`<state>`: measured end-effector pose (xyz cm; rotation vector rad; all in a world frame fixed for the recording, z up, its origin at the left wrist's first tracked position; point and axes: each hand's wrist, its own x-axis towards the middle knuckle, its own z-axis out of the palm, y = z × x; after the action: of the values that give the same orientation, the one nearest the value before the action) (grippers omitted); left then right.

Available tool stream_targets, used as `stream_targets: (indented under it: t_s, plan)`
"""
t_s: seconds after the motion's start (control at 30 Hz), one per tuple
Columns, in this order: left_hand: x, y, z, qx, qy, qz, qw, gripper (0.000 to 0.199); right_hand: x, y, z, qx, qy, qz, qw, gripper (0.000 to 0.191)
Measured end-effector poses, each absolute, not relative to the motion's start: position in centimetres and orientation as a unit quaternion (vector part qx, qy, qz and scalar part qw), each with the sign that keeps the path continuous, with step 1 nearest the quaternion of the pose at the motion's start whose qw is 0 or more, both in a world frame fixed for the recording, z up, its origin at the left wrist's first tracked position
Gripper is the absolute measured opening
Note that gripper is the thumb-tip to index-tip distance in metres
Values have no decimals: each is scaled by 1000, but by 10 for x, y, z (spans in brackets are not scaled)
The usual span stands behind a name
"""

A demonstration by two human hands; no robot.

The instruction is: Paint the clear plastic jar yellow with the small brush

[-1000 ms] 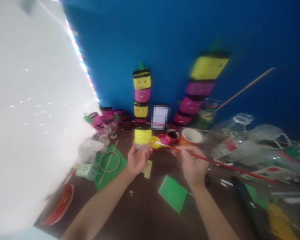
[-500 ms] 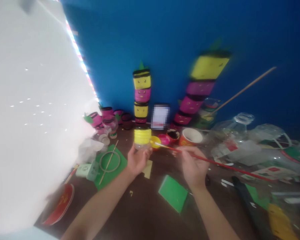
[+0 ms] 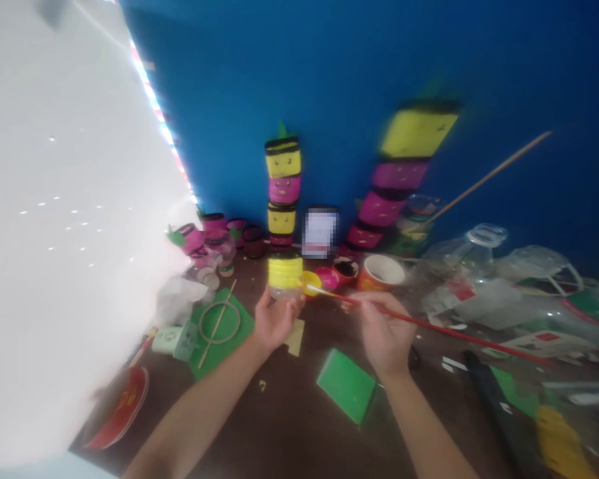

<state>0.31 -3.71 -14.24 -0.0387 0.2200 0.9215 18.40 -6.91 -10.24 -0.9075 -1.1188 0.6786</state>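
My left hand (image 3: 278,320) grips the clear lower part of a small plastic container (image 3: 285,274) whose side is painted yellow and whose top edge is black. In my right hand (image 3: 387,329) is a long red paintbrush (image 3: 459,330), its handle reaching out to the right. The brush's pale tip lies over the yellow paint cup (image 3: 310,282), just right of the painted container. A pink paint cup (image 3: 327,278), a dark paint cup (image 3: 346,268) and a white-rimmed paper cup (image 3: 382,271) stand in a row behind my right hand.
Stacks of yellow and pink painted containers (image 3: 284,189) stand against the blue wall (image 3: 339,100). Clear plastic bottles (image 3: 484,266) crowd the right side. A green sheet (image 3: 207,356) bears a ring and a stick. Nearer lies a green block (image 3: 346,386), and a red lid (image 3: 124,407) sits left.
The brush tip has shifted very slightly to the right, away from the painted container. Both hands otherwise stay nearly in place.
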Motion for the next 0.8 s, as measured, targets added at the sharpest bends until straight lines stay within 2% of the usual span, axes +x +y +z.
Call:
stream_targets:
  t_s: [0.23,0.37,0.6,0.8]
  plan:
    - [3,-38,-143,-15,109,443,890,55,177,-71,-98,-426,-524,300,674,9]
    - [2,-38,-141,-36,104,436,893,58,186,-67,-104,-434,-500,281,695,7]
    - [4,-39,-140,-36,111,434,893,53,179,-67,-105,-378,-489,368,695,5]
    - [1,-40,-139,-44,108,420,900,52,187,-63,-109,-387,-469,365,705,4]
